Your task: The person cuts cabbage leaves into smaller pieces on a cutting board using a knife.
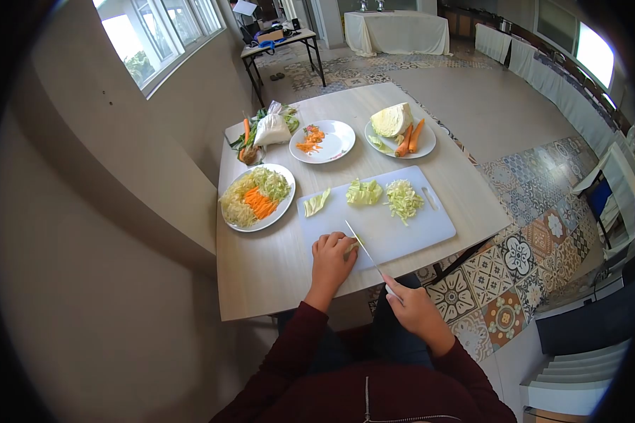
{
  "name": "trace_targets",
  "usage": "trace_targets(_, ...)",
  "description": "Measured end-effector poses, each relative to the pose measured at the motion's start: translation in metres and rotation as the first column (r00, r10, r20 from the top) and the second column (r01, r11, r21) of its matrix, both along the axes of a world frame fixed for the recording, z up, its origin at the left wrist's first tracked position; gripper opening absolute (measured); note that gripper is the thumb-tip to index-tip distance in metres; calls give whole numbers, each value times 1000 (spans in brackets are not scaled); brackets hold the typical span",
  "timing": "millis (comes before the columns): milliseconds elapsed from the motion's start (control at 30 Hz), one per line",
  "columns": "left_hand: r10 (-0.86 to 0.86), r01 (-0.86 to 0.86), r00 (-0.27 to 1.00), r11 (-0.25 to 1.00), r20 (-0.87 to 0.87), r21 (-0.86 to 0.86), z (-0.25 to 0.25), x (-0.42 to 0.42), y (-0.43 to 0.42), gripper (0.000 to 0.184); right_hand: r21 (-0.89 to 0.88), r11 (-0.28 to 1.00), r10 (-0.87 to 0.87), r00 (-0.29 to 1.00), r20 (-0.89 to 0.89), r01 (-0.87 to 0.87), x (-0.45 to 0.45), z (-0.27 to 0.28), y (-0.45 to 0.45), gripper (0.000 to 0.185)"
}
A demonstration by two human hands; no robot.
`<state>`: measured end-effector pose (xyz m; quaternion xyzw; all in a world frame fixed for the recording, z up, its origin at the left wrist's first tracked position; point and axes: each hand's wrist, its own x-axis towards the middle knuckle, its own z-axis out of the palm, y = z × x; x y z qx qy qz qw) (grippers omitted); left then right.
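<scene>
My right hand [410,304] is wrapped round the handle of a knife [363,247], whose blade points up and left over the white cutting board [430,227]. Beside the blade, my left hand [333,259] presses down on the board's near edge with curled fingers, on a pale green piece mostly hidden beneath them. Farther up the board lie a flat cabbage piece [317,203], a stack of cabbage leaves [364,192] and a heap of shredded cabbage [404,201].
A plate [287,205] at the left holds shredded vegetables. Behind the board stand a plate [342,153] with orange scraps and a plate [430,144] with cabbage [391,120] and carrots [415,137]. A white bag [271,131] lies among greens at the back left.
</scene>
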<state>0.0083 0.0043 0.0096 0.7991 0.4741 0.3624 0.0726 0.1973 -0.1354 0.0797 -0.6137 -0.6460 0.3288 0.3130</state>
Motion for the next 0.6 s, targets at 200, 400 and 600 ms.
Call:
trace_targets(200, -2, 2, 1000, 1000, 1, 0, -1, -1, 0, 18, 56, 998, 14, 999, 37, -16, 1, -16, 15, 45)
trace_targets(400, 11, -11, 1000, 1000, -7, 8, -2, -1, -2, 17, 64, 997, 33, 996, 88, -38, 6, -22, 16, 46)
trace_targets(600, 11, -11, 1000, 1000, -5, 7, 0, 0, 0, 18, 37, 998, 44, 991, 127, -49, 22, -12, 0, 46)
